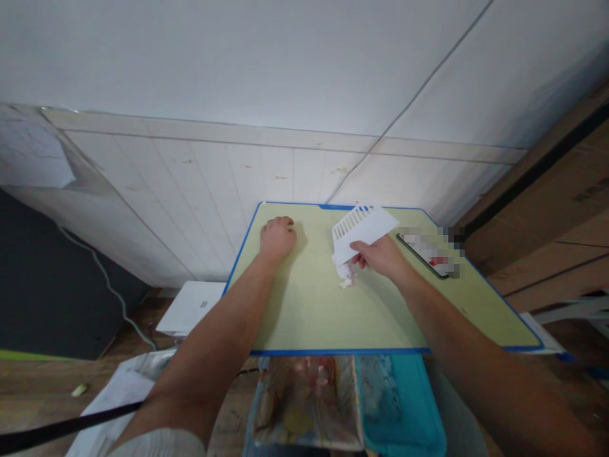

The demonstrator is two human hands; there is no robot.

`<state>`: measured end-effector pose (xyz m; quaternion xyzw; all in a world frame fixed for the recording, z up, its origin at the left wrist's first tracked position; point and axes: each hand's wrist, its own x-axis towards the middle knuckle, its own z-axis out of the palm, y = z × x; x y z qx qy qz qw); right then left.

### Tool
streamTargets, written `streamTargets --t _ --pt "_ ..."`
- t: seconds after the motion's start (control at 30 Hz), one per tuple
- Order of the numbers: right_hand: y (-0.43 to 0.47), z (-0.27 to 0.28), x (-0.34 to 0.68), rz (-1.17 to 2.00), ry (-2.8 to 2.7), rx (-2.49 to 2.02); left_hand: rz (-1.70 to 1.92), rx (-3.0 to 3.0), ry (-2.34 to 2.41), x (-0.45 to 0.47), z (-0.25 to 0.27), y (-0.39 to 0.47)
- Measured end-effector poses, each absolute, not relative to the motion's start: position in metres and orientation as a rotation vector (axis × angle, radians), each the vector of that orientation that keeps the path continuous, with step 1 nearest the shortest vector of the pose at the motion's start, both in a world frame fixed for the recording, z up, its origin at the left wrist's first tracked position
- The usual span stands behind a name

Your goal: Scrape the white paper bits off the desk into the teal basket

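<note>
My right hand (373,252) grips a flat white slotted card (364,231) between thumb and fingers, tilted above the pale yellow tabletop (314,311). A row of slots runs along the card's far left side. Just beneath its near corner lie crumpled white scraps (346,275), close to my right fingertips; whether they touch the card I cannot tell. My left hand (278,237) rests on the left part of the tabletop, its fingers loosely curled and no object visible in them.
A phone (423,255), partly pixelated, lies right of my right hand. Below the blue table edge sit a teal bin (428,406) and a cluttered container (304,438). A white box (193,308) stands at left, brown cardboard (561,222) at right, a wall behind.
</note>
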<state>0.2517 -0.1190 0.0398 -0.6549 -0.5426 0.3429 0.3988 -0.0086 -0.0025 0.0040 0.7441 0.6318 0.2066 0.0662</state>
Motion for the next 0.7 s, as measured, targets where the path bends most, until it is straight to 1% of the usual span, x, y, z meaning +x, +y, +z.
streamTargets --t 0.1,0.2,0.4,0.7 --pt "-0.143 0.038 0.265 0.757 -1.316 -1.564 0.64 2.249 1.899 -0.008 0.004 -0.002" --pt "-0.176 0.024 0.266 0.706 -1.295 -1.47 0.634 2.25 1.912 -0.006 0.005 -0.004" --pt "-0.213 0.001 0.264 0.636 -1.296 -1.609 0.63 2.254 1.913 -0.005 0.005 -0.005" --pt "-0.247 0.004 0.277 0.631 -1.344 -1.576 0.746 2.23 1.873 -0.006 -0.003 0.003"
